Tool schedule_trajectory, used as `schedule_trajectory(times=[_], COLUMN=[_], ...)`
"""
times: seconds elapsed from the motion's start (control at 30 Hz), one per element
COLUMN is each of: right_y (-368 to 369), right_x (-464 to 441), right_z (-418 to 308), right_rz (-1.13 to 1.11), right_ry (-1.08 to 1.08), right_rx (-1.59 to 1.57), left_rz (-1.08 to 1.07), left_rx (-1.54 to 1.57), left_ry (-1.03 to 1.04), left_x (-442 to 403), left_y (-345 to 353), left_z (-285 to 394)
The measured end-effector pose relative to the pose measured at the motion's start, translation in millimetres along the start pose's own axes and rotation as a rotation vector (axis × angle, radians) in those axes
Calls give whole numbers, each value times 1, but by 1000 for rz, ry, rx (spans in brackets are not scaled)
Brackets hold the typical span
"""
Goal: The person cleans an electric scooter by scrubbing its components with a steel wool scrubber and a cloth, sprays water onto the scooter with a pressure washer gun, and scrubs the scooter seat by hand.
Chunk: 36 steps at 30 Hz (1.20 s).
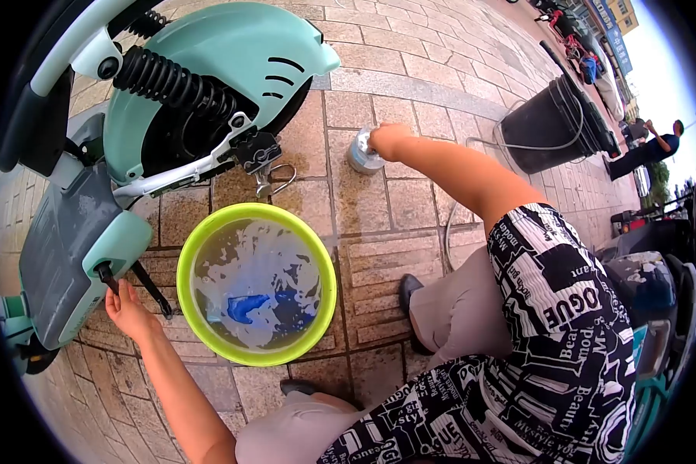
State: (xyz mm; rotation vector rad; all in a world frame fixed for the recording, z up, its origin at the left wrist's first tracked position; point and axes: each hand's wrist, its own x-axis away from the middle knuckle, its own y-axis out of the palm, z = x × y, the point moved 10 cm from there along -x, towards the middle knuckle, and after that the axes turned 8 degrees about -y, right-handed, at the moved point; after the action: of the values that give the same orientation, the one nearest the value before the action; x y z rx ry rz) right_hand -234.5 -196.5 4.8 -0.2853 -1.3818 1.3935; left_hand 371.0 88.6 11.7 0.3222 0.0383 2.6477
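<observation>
My left hand (130, 311) is closed around a short black peg (107, 275) that sticks out of the mint-green and grey scooter (100, 232). My right hand (388, 142) reaches out to a clear plastic container (365, 161) standing on the paving, its fingers closed at the upper rim. Something whitish shows at that rim, but I cannot make out what it is. Between my arms is a basin (329, 290) with a yellow-green rim. It holds cloudy water with foam, and a blue object (246, 308) lies in the water.
The scooter's mint-green rear fender (216, 46) and black spring (162, 77) rise at upper left. A black bucket (537, 131) with a grey hose (479, 143) stands at upper right. Another person (649, 151) stands farther off. A parked vehicle (642, 278) is at right.
</observation>
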Motion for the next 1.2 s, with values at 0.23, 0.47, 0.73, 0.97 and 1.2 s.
schedule_trajectory(times=[0.23,0.47,0.73,0.97,1.2], right_y=[10,-115,-259,-289,-273], right_x=[-5,88,117,64,58], right_z=[26,4,-332,-462,-429], right_rz=[22,852,1053,1189,1290], right_ry=[-49,-101,-1070,-757,-480], right_rx=[-162,-615,-296,-404,-751], left_rz=[106,228,105,-47,-178], left_rx=[214,354,655,779,752], left_ry=[89,318,82,12,-51], left_x=[12,25,16,14,7], left_y=[-9,-21,-17,-7,0], left_z=[35,76,40,66,75])
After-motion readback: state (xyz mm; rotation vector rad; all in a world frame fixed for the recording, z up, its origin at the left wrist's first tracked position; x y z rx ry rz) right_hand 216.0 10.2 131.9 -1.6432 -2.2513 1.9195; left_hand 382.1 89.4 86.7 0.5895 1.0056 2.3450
